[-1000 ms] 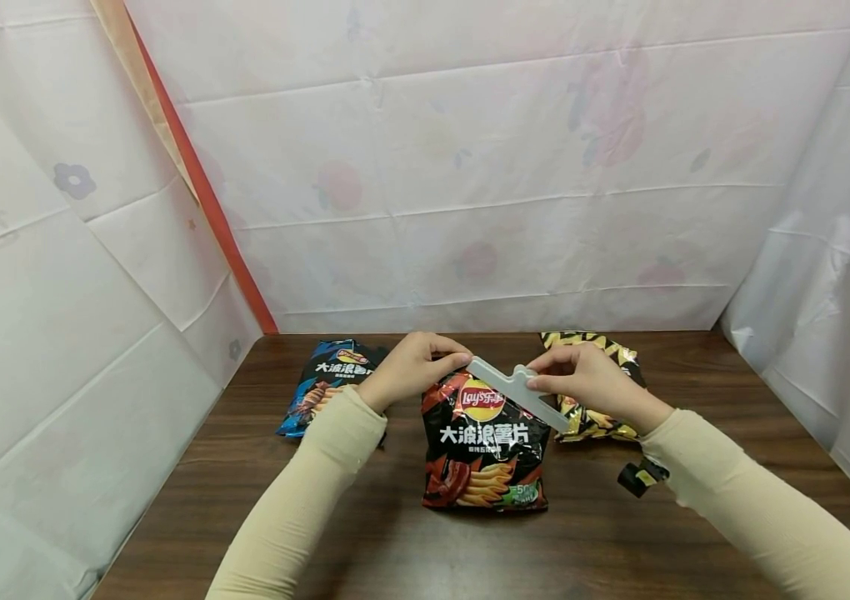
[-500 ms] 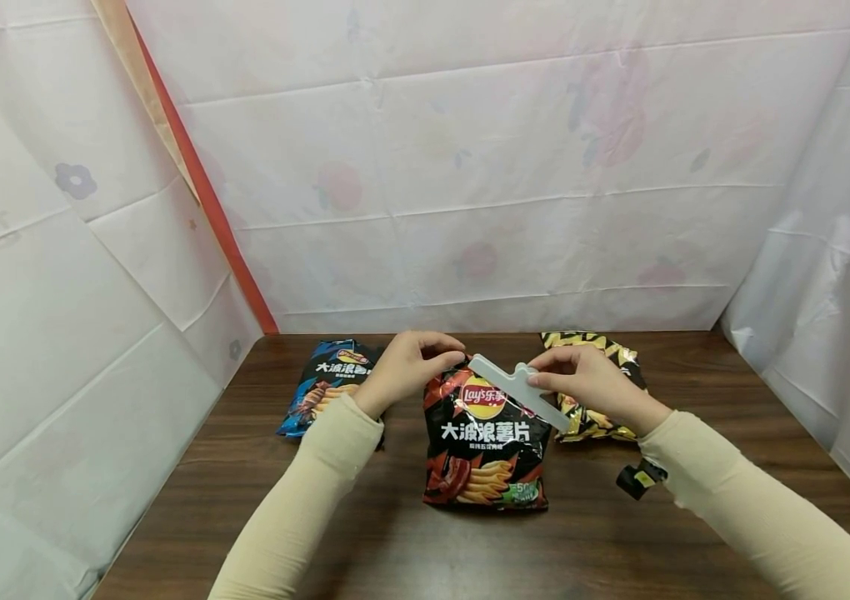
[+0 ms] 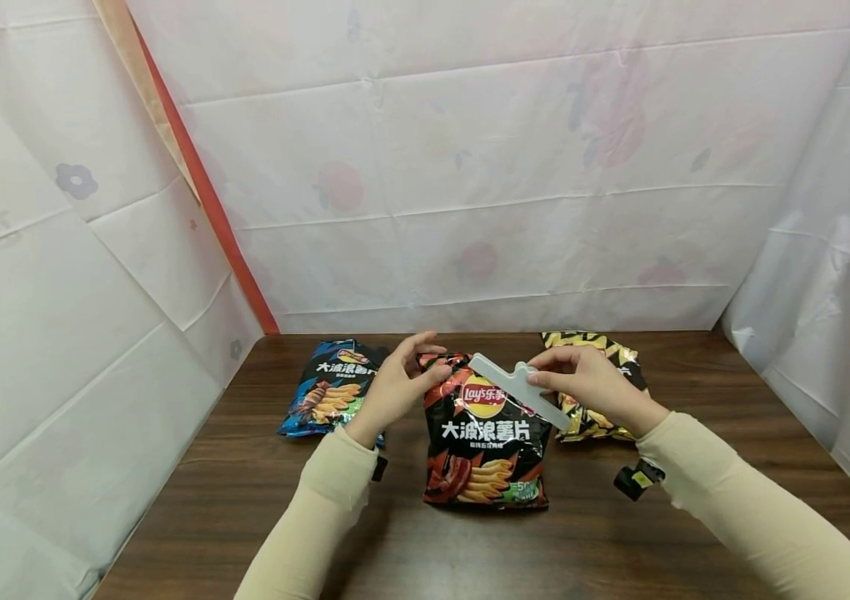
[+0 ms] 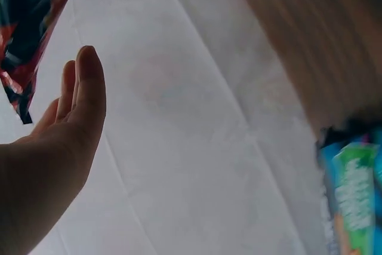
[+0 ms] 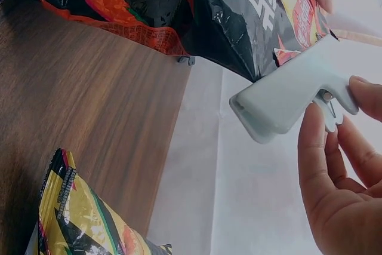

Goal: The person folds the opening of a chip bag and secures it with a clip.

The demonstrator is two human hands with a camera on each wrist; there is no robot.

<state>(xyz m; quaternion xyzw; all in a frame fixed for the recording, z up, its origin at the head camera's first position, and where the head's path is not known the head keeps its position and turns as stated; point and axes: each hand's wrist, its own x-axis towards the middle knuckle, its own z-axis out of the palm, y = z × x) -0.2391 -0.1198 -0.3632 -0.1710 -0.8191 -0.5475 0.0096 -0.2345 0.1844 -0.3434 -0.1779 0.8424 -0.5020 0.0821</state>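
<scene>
A black-and-red Lay's chip bag (image 3: 487,442) stands upright mid-table, its top right corner in a pale grey bag clip (image 3: 518,390). With thumb and fingers my right hand (image 3: 592,383) pinches the handles of the clip; the right wrist view shows the clip (image 5: 292,91) lying slantwise over the bag's corner. At the bag's upper left corner is my left hand (image 3: 395,385), its fingers extended. In the left wrist view that hand (image 4: 77,111) is beside the bag's corner (image 4: 24,46), with nothing gripped.
A blue chip bag (image 3: 331,392) lies on the wooden table (image 3: 425,558) behind the left hand. Behind the right hand lies a yellow-and-black bag (image 3: 582,417), partly covered. White patterned sheets (image 3: 470,167) hang around the back and sides.
My left hand has let go of the bag's upper left corner and moved slightly left and down, its fingers spreading. My right hand stays on the clip, almost still.
</scene>
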